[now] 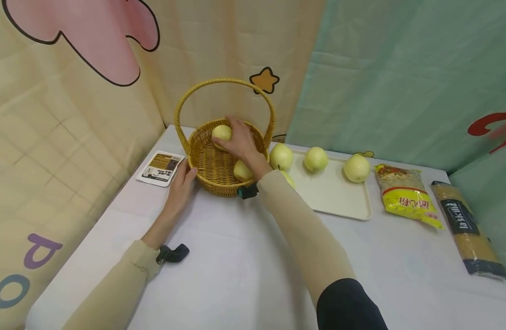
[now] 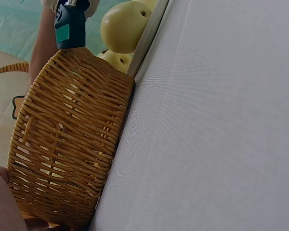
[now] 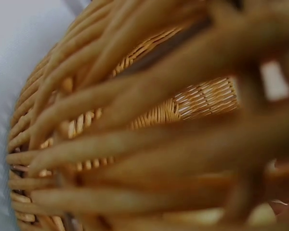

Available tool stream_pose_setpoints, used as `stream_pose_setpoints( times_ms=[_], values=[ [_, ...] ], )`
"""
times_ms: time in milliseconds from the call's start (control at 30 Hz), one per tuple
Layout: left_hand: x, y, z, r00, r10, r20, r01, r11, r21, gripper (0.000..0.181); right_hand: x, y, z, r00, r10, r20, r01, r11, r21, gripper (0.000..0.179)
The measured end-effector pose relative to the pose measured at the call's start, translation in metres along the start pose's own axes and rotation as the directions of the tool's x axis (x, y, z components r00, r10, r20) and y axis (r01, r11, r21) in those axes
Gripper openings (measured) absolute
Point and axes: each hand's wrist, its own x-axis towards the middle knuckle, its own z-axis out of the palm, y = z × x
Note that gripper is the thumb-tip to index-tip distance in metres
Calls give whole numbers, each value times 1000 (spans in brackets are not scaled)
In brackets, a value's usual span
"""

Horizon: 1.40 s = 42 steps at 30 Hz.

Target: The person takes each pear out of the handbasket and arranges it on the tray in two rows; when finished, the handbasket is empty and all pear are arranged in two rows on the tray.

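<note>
A wicker basket (image 1: 213, 167) with a tall hoop handle stands at the back left of the white table. My left hand (image 1: 180, 185) holds its left side, thumb near the rim; in the left wrist view that hand (image 2: 2, 202) is at the lower-left edge. Inside the basket my right hand (image 1: 241, 141) grips a pale yellow pear (image 1: 222, 132), its fingers over the far and right side. Another pear (image 1: 242, 171) lies at the basket's right wall, partly hidden by the forearm. Close blurred weave (image 3: 149, 163) fills the right wrist view, hiding most of the right hand.
Right of the basket lies a cream tray (image 1: 331, 199) holding several pears (image 1: 316, 159). Beyond it are a yellow food bag (image 1: 407, 196) and a long pasta packet (image 1: 467, 229). A flat white package (image 1: 160, 168) lies left of the basket. Curtains (image 1: 381, 82) hang behind the table.
</note>
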Motion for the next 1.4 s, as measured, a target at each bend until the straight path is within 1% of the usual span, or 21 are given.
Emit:
stream_pose_setpoints(
  times_ms=[167, 367, 500, 667, 833, 1033, 1100, 1167, 1233, 1333, 1400],
  values=[
    [-1, 1, -2, 1000, 1, 11, -1, 1000, -17, 60, 0, 1, 0, 999, -17, 50, 18, 1000, -14, 82],
    [-2, 3, -5, 1000, 4, 20, -3, 1000, -14, 60, 0, 1, 2, 993, -51, 108, 54, 998, -25, 75],
    [-2, 3, -6, 1000, -4, 24, 4, 1000, -12, 60, 2, 1, 4, 991, -54, 121, 58, 998, -35, 73],
    [-1, 3, -5, 1000, 4, 19, -4, 1000, -21, 60, 2, 2, 4, 991, -41, 125, 48, 997, -53, 69],
    [0, 3, -4, 1000, 0, 16, 1, 1000, -23, 60, 3, 3, 4, 989, -58, 139, 68, 995, -71, 64],
    [0, 0, -1, 1000, -13, 14, 13, 1000, -29, 59, 0, 4, 3, 983, -30, 179, 44, 996, -78, 68],
    [-1, 4, 0, 999, -29, 20, 30, 999, -42, 58, -2, 4, 3, 982, -24, 187, 37, 997, -70, 69],
    [-4, 15, -1, 998, -52, 33, 54, 997, -49, 58, -2, 5, 3, 982, -17, 190, 29, 998, -63, 69],
    [-5, 19, 0, 997, -60, 40, 62, 997, -55, 57, -3, 5, 3, 982, -13, 189, 24, 998, -57, 69],
    [-6, 14, 0, 999, -45, 30, 46, 998, -33, 57, -4, 5, 3, 983, -21, 181, 30, 999, -44, 68],
    [-3, 4, 0, 1000, -22, 14, 22, 999, -23, 57, -4, 4, 3, 985, -31, 172, 37, 999, -31, 68]
  ],
)
